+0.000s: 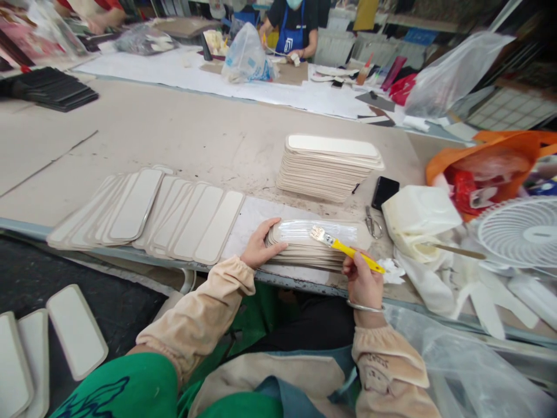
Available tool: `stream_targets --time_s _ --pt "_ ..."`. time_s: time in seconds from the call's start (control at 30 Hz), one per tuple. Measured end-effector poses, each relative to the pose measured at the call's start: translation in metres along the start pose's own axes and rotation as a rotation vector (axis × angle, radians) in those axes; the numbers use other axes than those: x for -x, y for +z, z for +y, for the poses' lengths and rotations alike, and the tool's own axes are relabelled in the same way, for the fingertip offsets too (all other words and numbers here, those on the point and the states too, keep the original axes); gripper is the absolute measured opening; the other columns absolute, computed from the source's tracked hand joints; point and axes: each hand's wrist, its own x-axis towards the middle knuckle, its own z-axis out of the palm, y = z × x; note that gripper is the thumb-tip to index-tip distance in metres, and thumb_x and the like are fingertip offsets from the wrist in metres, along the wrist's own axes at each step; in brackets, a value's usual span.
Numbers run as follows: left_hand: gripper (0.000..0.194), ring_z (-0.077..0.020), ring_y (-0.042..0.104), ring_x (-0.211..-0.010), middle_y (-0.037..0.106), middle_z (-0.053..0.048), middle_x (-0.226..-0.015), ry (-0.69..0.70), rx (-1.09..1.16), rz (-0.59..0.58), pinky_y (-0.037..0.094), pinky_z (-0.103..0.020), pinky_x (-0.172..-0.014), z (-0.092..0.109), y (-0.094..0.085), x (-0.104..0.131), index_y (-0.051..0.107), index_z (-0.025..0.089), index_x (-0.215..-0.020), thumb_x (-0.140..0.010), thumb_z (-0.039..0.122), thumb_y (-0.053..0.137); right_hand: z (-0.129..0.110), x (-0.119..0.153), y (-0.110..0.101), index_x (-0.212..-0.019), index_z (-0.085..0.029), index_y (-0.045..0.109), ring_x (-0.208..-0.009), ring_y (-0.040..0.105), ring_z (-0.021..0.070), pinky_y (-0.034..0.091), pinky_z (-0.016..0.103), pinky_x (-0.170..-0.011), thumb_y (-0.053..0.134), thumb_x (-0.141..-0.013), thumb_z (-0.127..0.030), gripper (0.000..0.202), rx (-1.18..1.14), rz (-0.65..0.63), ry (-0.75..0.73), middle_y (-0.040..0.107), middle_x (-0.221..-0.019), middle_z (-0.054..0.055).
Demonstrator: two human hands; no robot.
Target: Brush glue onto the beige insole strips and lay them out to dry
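My right hand (364,278) is closed around the yellow handle of a paintbrush (348,248). Its bristles rest on the top piece of a low stack of rounded panels (304,253), where a wet, glossy white layer shows in streaks. My left hand (262,245) grips the left end of that stack, thumb along the front side and fingers at the back. To the left, an overlapping row of similar pale panels (220,226) fans out along the table edge. Behind the low stack stands a taller stack of panels (322,174).
On the right are a black phone (385,191), scissors (373,223), a white plastic container (420,209) with a stick, an orange bag (491,157) and a white fan (531,232). Dark panels (54,90) lie far left. Across the table a person in a blue apron (291,35) works.
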Motion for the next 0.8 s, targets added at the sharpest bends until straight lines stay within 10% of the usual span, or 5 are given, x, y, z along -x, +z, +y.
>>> stream_targets --time_s 0.8 --pt "0.067 -0.0287 0.05 -0.125 0.053 -0.012 -0.134 -0.026 -0.02 -0.005 0.037 -0.047 -0.111 0.0013 -0.0001 -0.0001 0.049 0.019 -0.132 -0.076 0.052 0.068 0.0031 0.0004 -0.0031 -0.068 -0.016 0.061 -0.047 0.049 0.009 0.04 0.022 -0.045 0.071 -0.074 -0.054 0.04 0.178 0.073 0.02 0.06 -0.06 -0.001"
